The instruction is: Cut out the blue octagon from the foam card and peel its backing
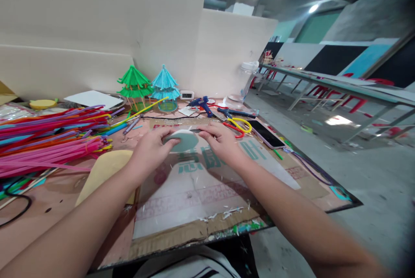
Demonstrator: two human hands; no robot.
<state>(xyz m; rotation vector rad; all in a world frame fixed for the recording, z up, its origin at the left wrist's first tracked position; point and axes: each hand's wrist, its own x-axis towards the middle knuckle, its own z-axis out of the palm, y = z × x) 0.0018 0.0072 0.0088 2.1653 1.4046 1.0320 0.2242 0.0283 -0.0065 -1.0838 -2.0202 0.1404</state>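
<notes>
Pale green foam disc [181,141], round w/ white edge, tilted up off the cardboard, pinched btwn my left hand [151,148] & right hand [220,142].

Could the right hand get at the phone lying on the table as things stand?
Probably yes: the phone lies uncovered just right of the right hand, with nothing between them, though that hand now holds the round foam piece.

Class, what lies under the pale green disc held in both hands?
Under the pale green disc lies printed cardboard with green lettering and white scraps. The disc and both hands' fingers cover the patch directly beneath.
</notes>
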